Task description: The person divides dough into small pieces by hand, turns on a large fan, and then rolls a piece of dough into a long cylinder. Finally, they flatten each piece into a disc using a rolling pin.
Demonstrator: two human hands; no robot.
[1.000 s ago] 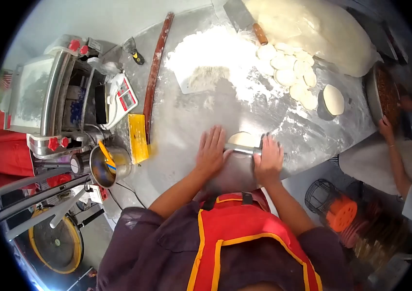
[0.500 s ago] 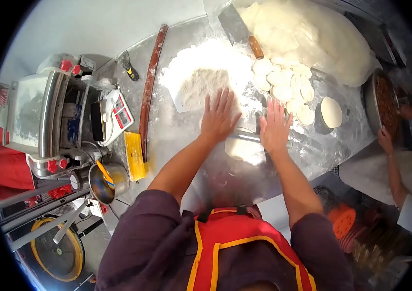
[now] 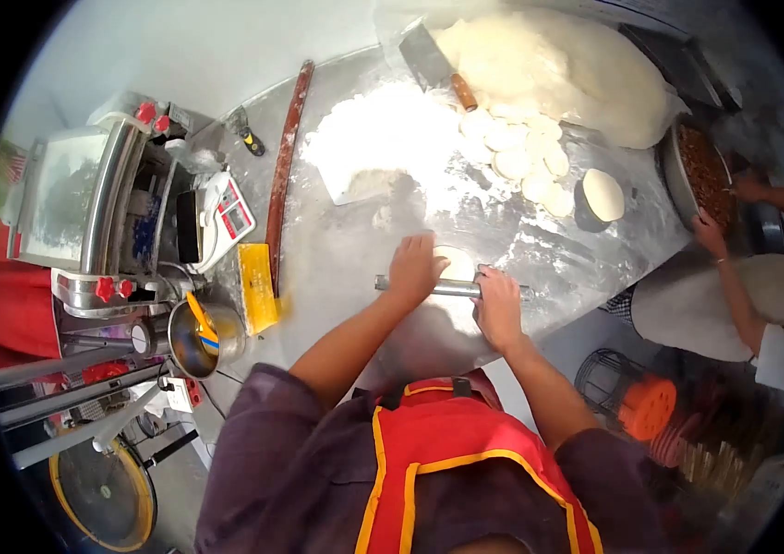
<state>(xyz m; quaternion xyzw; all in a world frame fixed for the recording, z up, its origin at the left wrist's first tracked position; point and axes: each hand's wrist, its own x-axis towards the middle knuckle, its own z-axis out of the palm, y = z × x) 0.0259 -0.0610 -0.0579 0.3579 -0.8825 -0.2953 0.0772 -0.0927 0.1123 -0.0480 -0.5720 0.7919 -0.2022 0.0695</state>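
A metal rolling pin [image 3: 457, 288] lies across a flat round of dough [image 3: 453, 262] near the front of the metal table. My left hand [image 3: 416, 270] is closed over the pin's left part, fingers together and pointing away from me. On the right part, my right hand [image 3: 500, 303] curls its fingers over the pin. Part of the dough is hidden by the pin and my hands. Beyond them lies a heap of white flour [image 3: 392, 129], with a pale flat scraper [image 3: 355, 185] at its near edge.
Several dough rounds [image 3: 526, 152] lie by a large covered dough mass [image 3: 549, 74]. A cup-like cutter [image 3: 599, 199] stands to the right. Leftward are a long wooden rod [image 3: 289, 166], a yellow box [image 3: 257, 288] and a scale [image 3: 229, 217]. A co-worker's hands touch a bowl of filling [image 3: 701, 175].
Both hands have drawn back toward me, from stretched-out fingers to a closed hold on the rolling pin. The pin sits farther left in view, and the whole view has shifted slightly.
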